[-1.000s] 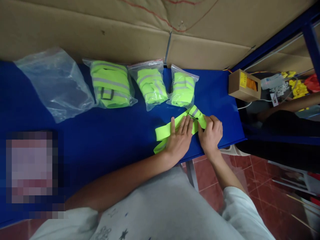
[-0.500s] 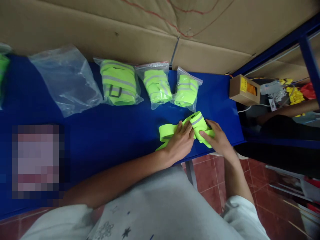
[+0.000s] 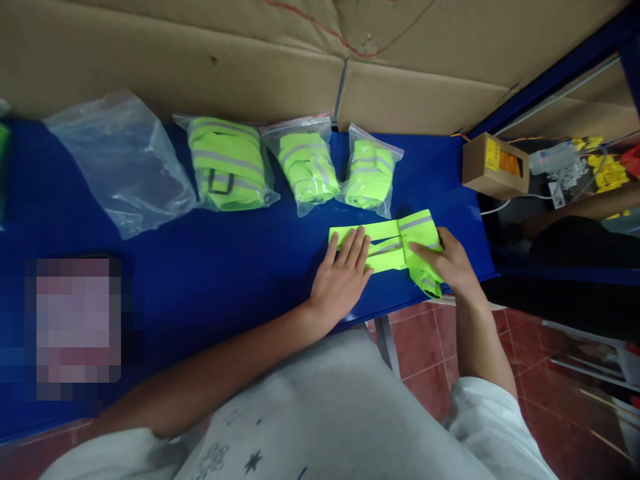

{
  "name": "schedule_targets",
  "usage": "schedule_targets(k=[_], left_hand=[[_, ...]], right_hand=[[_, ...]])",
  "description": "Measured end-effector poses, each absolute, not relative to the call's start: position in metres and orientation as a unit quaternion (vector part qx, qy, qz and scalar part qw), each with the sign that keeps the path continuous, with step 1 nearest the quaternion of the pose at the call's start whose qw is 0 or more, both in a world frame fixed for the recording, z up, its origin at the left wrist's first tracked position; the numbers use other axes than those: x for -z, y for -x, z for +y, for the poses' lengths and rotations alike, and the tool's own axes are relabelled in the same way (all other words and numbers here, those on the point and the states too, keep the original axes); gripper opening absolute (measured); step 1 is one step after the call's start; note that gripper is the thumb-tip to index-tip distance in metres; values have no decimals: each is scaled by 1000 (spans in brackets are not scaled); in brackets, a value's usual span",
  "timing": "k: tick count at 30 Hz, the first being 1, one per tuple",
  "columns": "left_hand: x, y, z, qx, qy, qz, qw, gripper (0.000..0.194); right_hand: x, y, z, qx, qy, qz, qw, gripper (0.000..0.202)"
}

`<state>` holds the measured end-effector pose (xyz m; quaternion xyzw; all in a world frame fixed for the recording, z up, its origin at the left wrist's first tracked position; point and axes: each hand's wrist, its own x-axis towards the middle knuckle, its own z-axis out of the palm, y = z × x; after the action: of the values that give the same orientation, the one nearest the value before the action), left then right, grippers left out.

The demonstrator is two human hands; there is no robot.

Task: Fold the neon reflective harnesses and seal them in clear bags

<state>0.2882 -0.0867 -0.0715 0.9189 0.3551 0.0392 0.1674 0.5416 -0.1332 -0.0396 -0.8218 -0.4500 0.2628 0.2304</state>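
Observation:
A neon yellow-green reflective strap piece [image 3: 417,225] with grey stripes lies near the front edge of the blue table. Its left part is stretched out flat as bands, and its right end is bunched into a loose roll. My left hand [image 3: 345,270] rests on the left bands with fingers extended, pressing them down. My right hand [image 3: 453,260] grips the bunched right end, thumb on top; the fingers beneath are partly hidden. Just behind, three clear zip bags hold similar folded pieces: a large bag [image 3: 227,163], a middle bag [image 3: 307,167] and a right bag [image 3: 371,172].
An unfilled clear plastic bag [image 3: 130,160] lies at the back left. A cardboard box [image 3: 493,165] stands at the right end of the blue table [image 3: 225,280]. Beyond it are yellow parts [image 3: 607,172] and another person's arm [image 3: 580,212]. A blurred-out patch covers something at the left.
The strap piece was bunched and looped between my hands; now its bands lie straighter and flatter. My left hand has moved left and flattened, while my right hand has shifted slightly right.

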Motion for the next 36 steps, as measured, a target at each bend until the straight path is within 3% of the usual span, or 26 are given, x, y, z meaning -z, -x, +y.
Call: schedule_targets(k=[4, 7, 12, 18, 22, 27, 31, 33, 36], left_hand=[[74, -291, -92, -40, -933, 321, 160, 57], [75, -290, -96, -42, -936, 313, 155, 57], [73, -281, -94, -48, -945, 287, 146, 57], [65, -263, -85, -58, -973, 180, 135, 60], [63, -259, -74, -91, -980, 102, 146, 48], [63, -258, -63, -146, -961, 10, 233, 36], [55, -259, -51, -130, -971, 30, 200, 32], [48, -267, -41, -121, -975, 28, 183, 30], [39, -289, -22, -121, -969, 10, 217, 28]], right_hand=[[40, -514, -129, -8, 820, -557, 129, 55], [39, -485, -131, 56, 793, -604, 55, 59], [37, -465, -141, -5, 717, -697, -15, 68], [30, -475, -144, -51, 704, -709, -2, 57], [32, -482, -151, -58, 682, -729, 11, 58], [29, -494, -171, -138, 628, -765, 25, 82], [31, -496, -183, -160, 612, -773, 53, 102], [39, -494, -188, -128, 603, -785, 69, 99], [55, -490, -194, -76, 595, -795, 95, 75]])
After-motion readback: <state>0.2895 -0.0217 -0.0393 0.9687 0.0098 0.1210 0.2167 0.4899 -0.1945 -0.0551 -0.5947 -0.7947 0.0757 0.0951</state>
